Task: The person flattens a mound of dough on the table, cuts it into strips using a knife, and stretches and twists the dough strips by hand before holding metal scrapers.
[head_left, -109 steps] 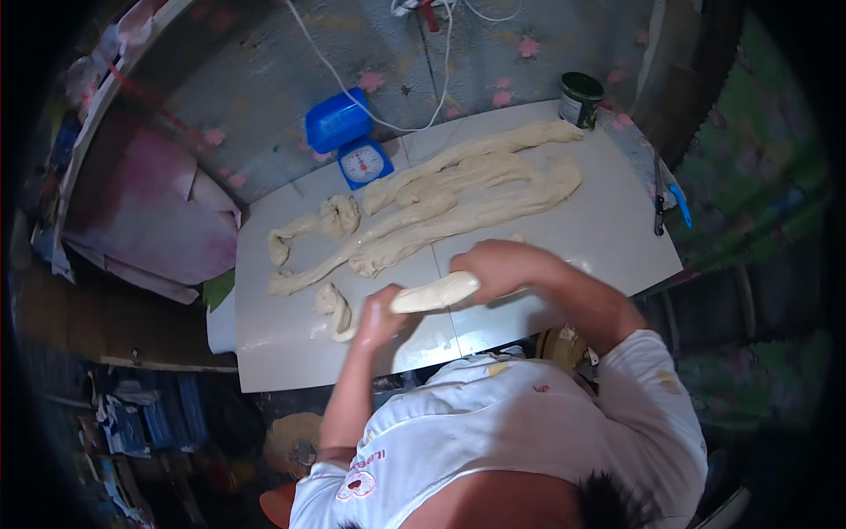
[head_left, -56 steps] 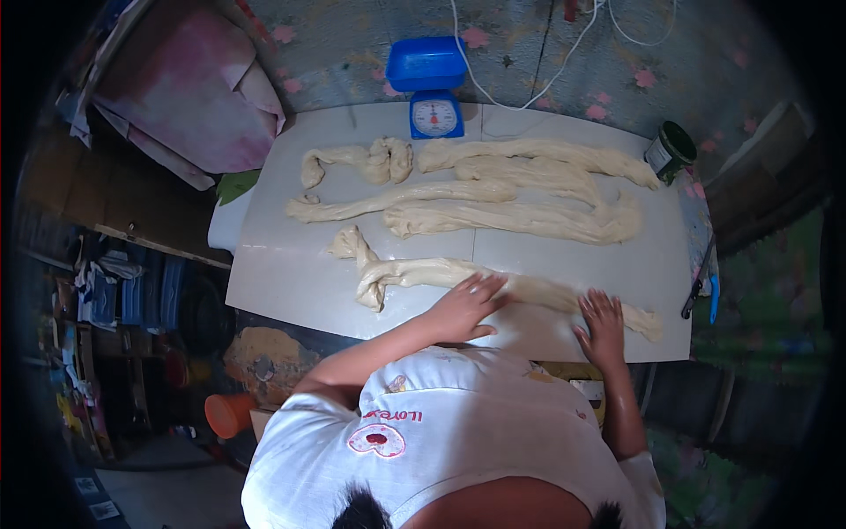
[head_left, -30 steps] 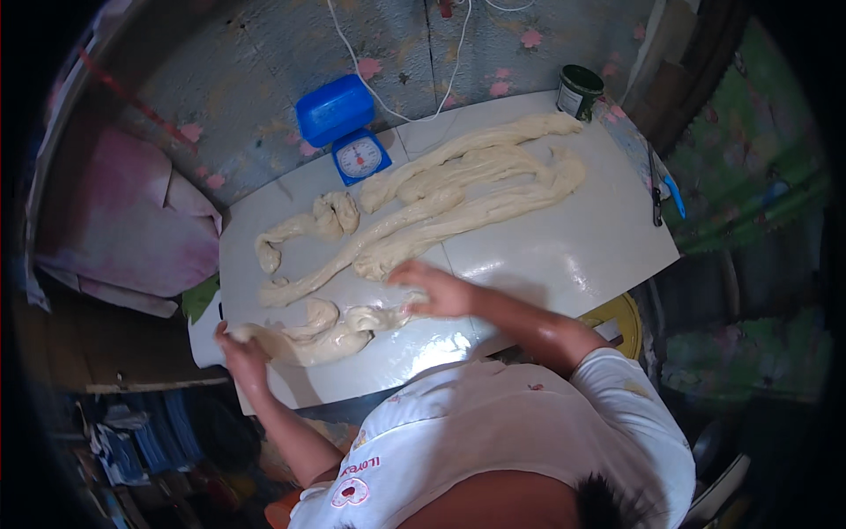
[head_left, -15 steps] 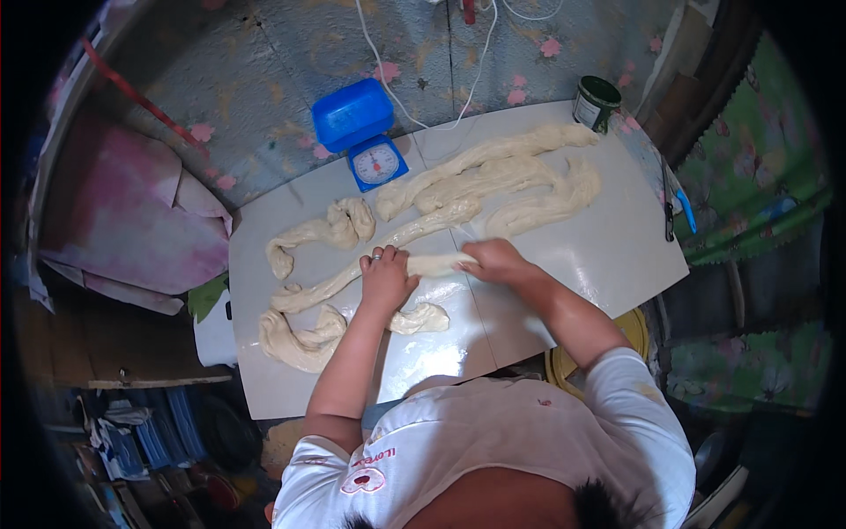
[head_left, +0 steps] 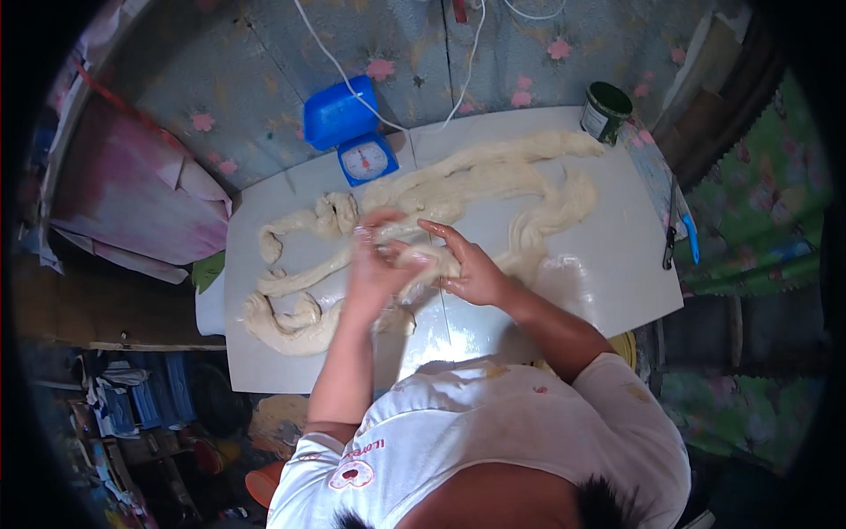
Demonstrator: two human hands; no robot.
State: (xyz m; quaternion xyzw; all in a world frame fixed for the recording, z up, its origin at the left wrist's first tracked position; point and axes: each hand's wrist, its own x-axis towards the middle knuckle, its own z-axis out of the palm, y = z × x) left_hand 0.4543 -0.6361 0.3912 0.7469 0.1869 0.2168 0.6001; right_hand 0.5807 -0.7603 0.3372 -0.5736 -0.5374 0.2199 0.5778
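Between my hands, over the middle of the tabletop, is a short, stretched piece of pale dough. My right hand curves around its right end, thumb and fingers on either side of it. My left hand, smeared by motion, is at the other end; its grip does not show clearly. Behind them lie long, soft dough strips, partly hidden by the hands. A twisted dough length lies at the left, and a folded dough piece sits near the left front.
A blue kitchen scale with a blue pan stands at the back against the wall. A dark green tub is at the back right corner. A knife and a blue-handled tool lie along the right edge of the white tabletop.
My hands have come closer together and lifted, with the right hand's fingers spreading around the dough. The dough piece between them is shorter and more bunched. The view has shifted slightly.
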